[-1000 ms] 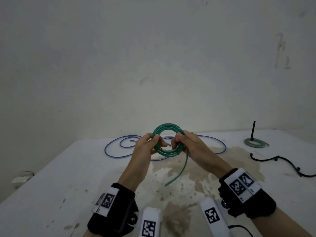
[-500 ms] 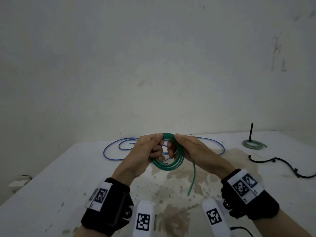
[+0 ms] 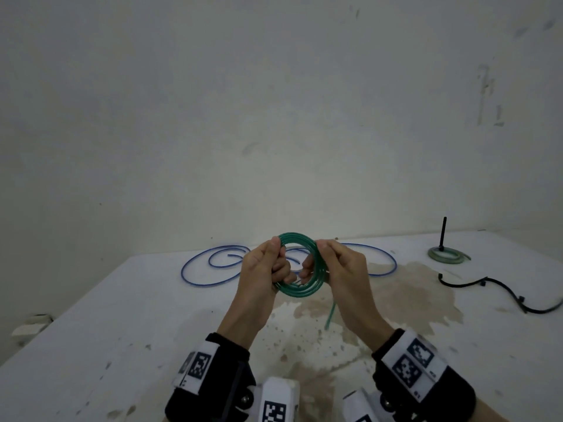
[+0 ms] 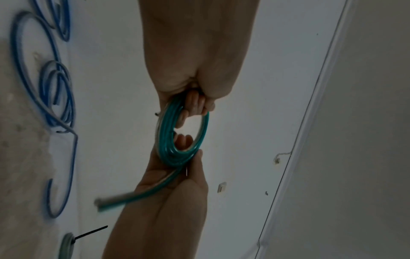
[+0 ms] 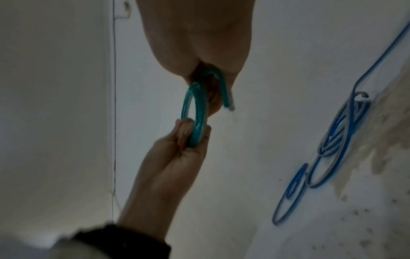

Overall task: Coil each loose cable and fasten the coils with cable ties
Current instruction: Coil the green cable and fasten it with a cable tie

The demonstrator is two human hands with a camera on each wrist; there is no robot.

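A green cable [image 3: 300, 289] is wound into a small coil of several turns and held upright above the white table [image 3: 91, 330]. My left hand [image 3: 268, 266] grips the coil's left side with curled fingers. My right hand [image 3: 332, 269] grips its right side. A short loose tail [image 3: 330, 315] of the green cable hangs down below my right hand. The wrist views show the same coil [image 4: 177, 136] [image 5: 195, 112] pinched between both hands. A loose blue cable [image 3: 213, 263] lies in loops on the table behind the hands.
A pale green coil [image 3: 446, 255] with a black cable tie sticking up sits at the back right. A black cable [image 3: 502, 293] snakes toward the right edge. Brown stains mark the table's middle. A wall stands close behind.
Both hands have turned the green coil and shifted their grip on it. The loose tail has grown shorter and swung in under my right hand.
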